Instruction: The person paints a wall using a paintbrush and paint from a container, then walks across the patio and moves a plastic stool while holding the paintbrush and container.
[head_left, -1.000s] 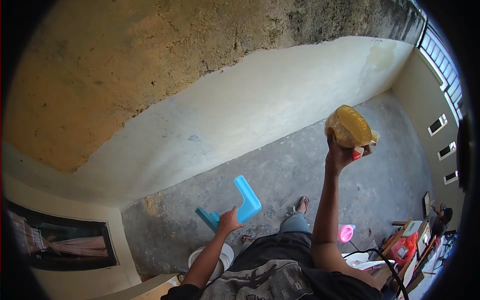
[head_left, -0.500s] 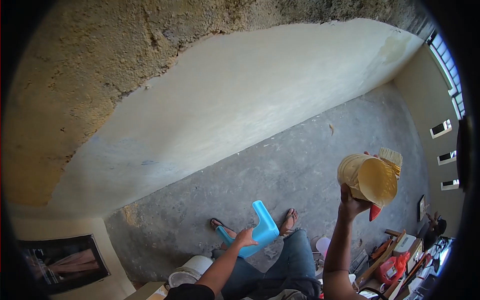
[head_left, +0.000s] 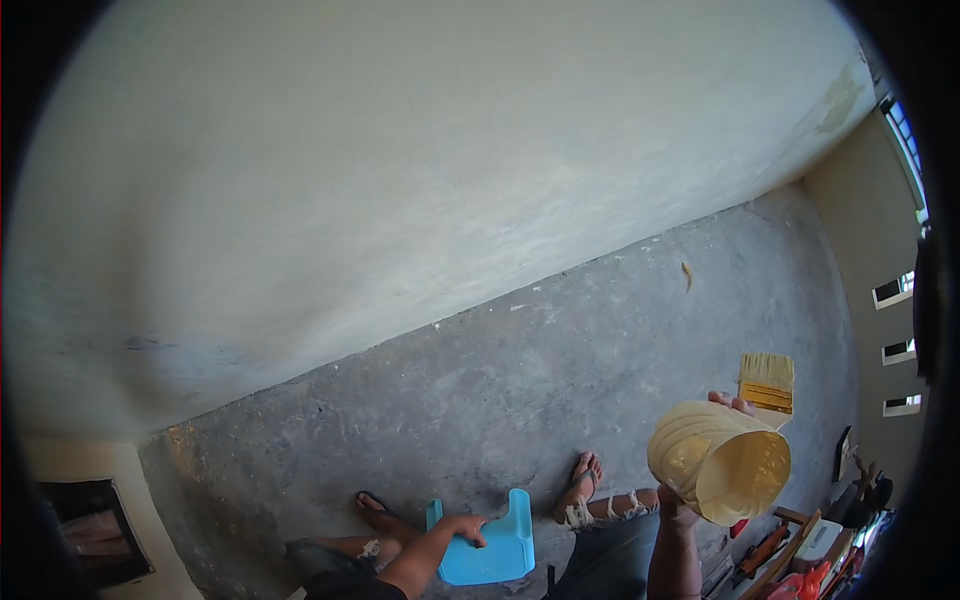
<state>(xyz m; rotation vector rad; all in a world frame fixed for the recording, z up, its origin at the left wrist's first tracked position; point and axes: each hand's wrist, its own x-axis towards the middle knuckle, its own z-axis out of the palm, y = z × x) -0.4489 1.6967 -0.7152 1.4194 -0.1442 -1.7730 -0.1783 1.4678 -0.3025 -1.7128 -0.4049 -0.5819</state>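
Low in the view, my left hand (head_left: 470, 528) grips a light blue plastic stool (head_left: 497, 562) between my legs. Its flat side faces up at me and two legs point away. On the right, my right hand (head_left: 680, 508) is wrapped round a cream, paint-smeared container (head_left: 690, 450), tilted so that its mouth faces right. Yellowish paint coats the inside. A wide paintbrush (head_left: 767, 385) with pale bristles and a yellow band sticks out beyond my fingertips, against the container's far side. The brush handle is mostly hidden, so I cannot see how it is held.
A long pale wall (head_left: 400, 180) rises ahead of the grey concrete floor (head_left: 480, 380). At the lower right, a red bag (head_left: 800, 582) lies among clutter and wooden pieces. A dark framed panel (head_left: 95, 535) is at the lower left. My sandalled feet stand apart.
My view has tipped down, and the rough upper wall has left it. My legs have spread around the stool, which has turned its flat side up. Container and brush appear lower.
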